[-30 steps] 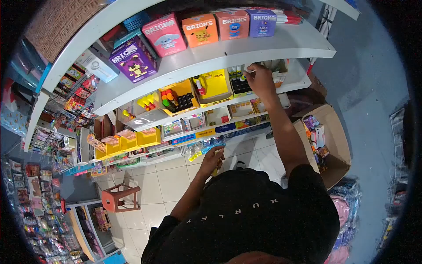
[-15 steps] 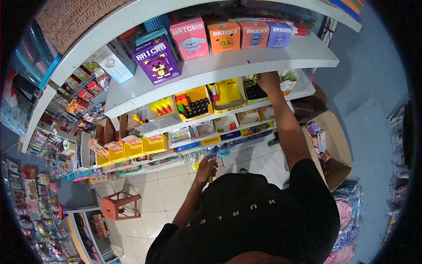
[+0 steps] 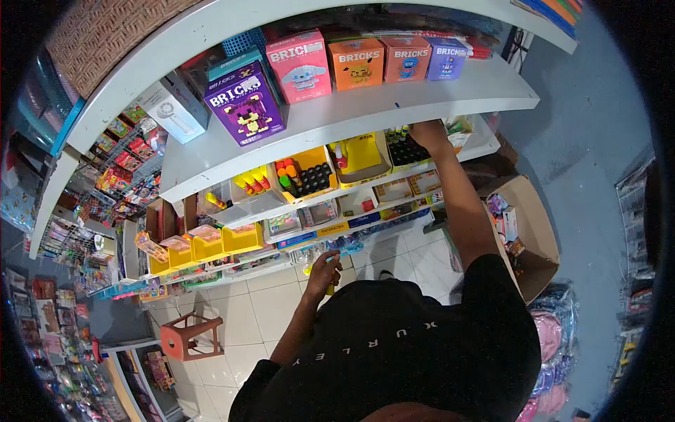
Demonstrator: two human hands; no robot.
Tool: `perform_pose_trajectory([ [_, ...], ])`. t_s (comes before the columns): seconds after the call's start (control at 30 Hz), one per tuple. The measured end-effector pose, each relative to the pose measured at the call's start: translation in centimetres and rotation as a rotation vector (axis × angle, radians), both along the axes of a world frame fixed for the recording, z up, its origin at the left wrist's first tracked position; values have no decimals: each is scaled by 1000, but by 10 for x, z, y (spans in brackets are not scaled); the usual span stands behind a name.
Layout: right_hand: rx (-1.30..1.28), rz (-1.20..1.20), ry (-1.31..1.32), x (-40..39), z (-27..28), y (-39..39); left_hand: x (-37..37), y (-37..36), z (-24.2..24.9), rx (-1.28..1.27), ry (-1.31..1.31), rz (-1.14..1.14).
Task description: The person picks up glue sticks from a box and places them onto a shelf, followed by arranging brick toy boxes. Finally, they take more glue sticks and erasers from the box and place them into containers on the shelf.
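My left hand (image 3: pixel 323 276) is low in front of my body, its fingers curled around a small yellow stick-like thing (image 3: pixel 330 289). Most of that thing is hidden by the hand, so its exact kind does not show. My right hand (image 3: pixel 429 135) reaches under the edge of the upper shelf, at a box of black-capped tubes (image 3: pixel 406 150) with some yellow-green labelled ones at its back. The shelf edge and the hand itself hide my right fingertips. Left of that box stands a box with a yellow inside (image 3: pixel 363 151), then an orange box of markers (image 3: pixel 309 181).
Several BRICKS boxes (image 3: pixel 356 65) line the upper shelf (image 3: pixel 337 119). Yellow bins (image 3: pixel 209 246) sit lower left. A cardboard carton (image 3: pixel 538 232) with packaged goods is at the right. On the tiled floor stands a reddish plastic stool (image 3: pixel 190 336).
My right hand stays at the box of black-capped tubes, with little movement. My left hand has shifted slightly left, and the yellow thing shows below its fingers. The view has tilted a little.
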State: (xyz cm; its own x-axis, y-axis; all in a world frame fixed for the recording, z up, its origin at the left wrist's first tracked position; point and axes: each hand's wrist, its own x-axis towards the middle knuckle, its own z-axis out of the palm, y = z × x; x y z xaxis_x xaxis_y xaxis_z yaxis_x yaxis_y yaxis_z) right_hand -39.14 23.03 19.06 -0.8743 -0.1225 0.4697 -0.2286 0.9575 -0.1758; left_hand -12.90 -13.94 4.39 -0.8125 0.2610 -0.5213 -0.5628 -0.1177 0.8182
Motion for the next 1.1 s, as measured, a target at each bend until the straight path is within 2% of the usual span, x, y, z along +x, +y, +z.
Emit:
perform_pose_trajectory([
  [0.27, 64, 79, 25, -14, -17, 12, 0, 10, 1, 3, -19, 35],
  [0.37, 44, -16, -67, -17, -23, 13, -3, 5, -12, 144, 14, 24],
  [0.47, 138, 43, -30, -14, -7, 8, -18, 7, 5, 365, 34, 61],
  [0.57, 57, 67, -42, -13, -2, 8, -28, 13, 48, 582, 144, 115],
  [0.6, 50, 36, -159, 2, 22, -5, -34, 12, 55, 688, 230, 77],
  [0.63, 163, 57, 51, 0, 10, -4, -37, 11, 61, 791, 315, 41],
  [0.7, 62, 28, -122, 10, 25, -11, -37, 9, 76, 820, 294, 107],
  [0.83, 171, 50, 115, -2, 10, -4, -34, 10, 111, 901, 314, 114],
  [1.0, 224, -44, 253, 24, 13, -21, -24, 7, 115, 1054, 326, 224],
  [1.07, -211, 47, -79, 54, 21, -42, -22, 6, 107, 1068, 339, 339],
  [1.1, -448, 214, -13, 75, 16, -55, -22, 6, 103, 1042, 373, 360],
])
